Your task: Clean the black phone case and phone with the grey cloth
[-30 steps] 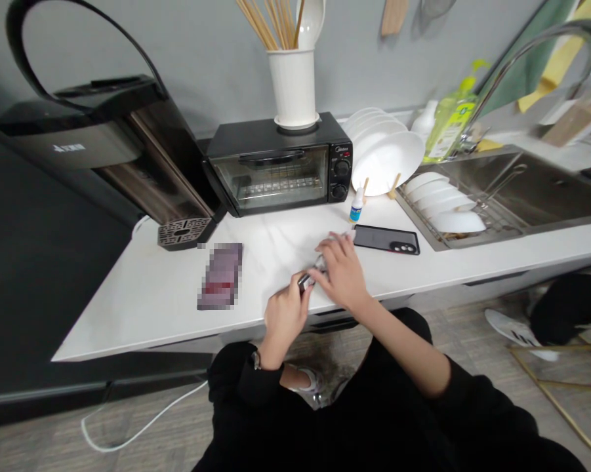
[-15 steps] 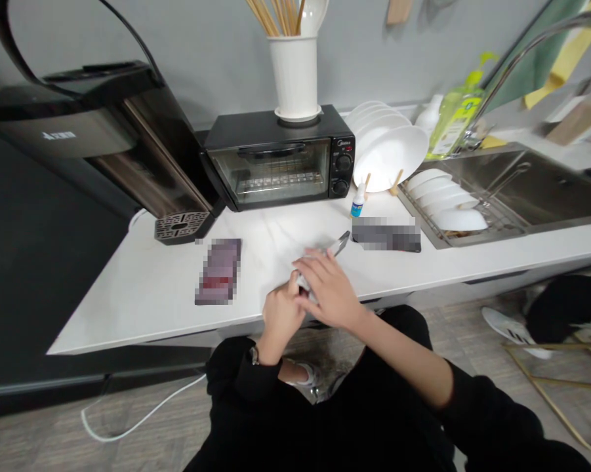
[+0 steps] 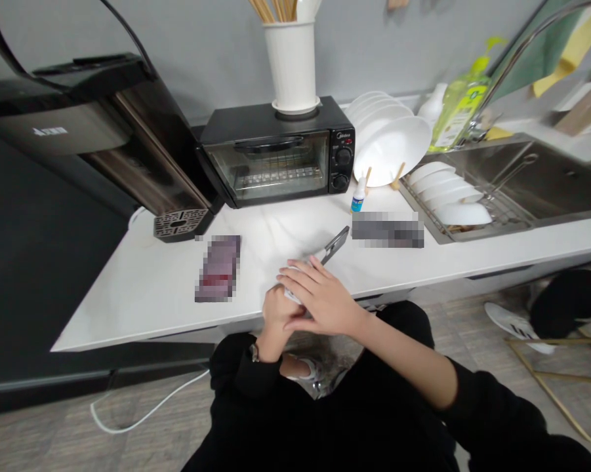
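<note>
A white-handled tool with a slotted grey blade, its exact kind unclear, points up and right over the counter's front part. My left hand is closed in a fist around its handle end. Across the handle and my left knuckles lies my right hand, palm down with the fingers stretched out and the thumb apart. Some white material shows between the hands; whether it is handle or wrapping I cannot tell. Right of the blade tip lies a blurred-out dark flat object. Behind stands a small white bottle with a blue label.
A blurred purplish flat object lies on the white counter. Behind are a drink dispenser, a toaster oven carrying a utensil pot, and racked plates. Bowls sit at the sink.
My right hand has slid slightly down and left along the tool, its fingers now straighter over my left hand. More of the slotted blade shows. The view has shifted a little.
</note>
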{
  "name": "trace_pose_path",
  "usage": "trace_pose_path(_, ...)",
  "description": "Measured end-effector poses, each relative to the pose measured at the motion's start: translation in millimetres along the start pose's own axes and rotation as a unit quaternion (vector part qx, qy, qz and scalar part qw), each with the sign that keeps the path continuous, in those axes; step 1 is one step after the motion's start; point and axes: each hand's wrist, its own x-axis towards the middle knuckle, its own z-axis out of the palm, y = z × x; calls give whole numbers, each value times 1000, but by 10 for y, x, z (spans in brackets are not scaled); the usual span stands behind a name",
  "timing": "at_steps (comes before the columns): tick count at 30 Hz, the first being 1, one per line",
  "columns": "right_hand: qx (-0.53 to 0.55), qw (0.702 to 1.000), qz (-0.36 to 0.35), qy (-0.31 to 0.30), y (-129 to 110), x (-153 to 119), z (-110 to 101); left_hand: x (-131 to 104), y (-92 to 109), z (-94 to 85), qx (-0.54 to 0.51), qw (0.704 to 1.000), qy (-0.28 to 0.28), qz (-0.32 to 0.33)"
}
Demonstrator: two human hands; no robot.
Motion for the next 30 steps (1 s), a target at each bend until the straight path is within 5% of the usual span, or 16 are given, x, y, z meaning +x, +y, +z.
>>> trace_pose_path(2, -11, 999, 29, 14, 149, -2, -53, -9, 15, -13, 8, 1000, 4, 8)
trace_pose_path(5, -60, 978, 176, 97, 474, 24, -162, -27, 72, -58, -4, 999, 43, 13)
trace_pose_path(7, -80, 963, 226, 125, 487, 35, -168, -26, 89, -69, -12, 999, 50, 12)
trace_pose_path(9, -74, 975, 182, 101, 304, 25, -97, -11, 72, -54, -4, 999, 35, 6)
trace_pose_path(11, -54, 995, 68, 49, 86, -1, -2, 8, 37, -25, 23, 1000, -4, 0)
trace_pose_path(14, -50, 998, -43, 22, 74, -16, 31, 11, 11, -6, 46, 998, -34, 15)
trace_pose_path(20, -96, 967, 197, 132, 500, 94, -107, -23, 86, -74, -7, 999, 48, 17)
trace_pose_path(26, -57, 995, -75, 43, 89, 49, 124, 18, 24, -24, 60, 997, -43, 9)
trace_pose_path(28, -78, 995, -36, 51, 187, 71, 75, 7, 31, -25, 42, 999, -22, 9)
trace_pose_path(30, -113, 989, 74, 68, 369, 135, -29, -10, 57, -41, 9, 1000, 21, 17)
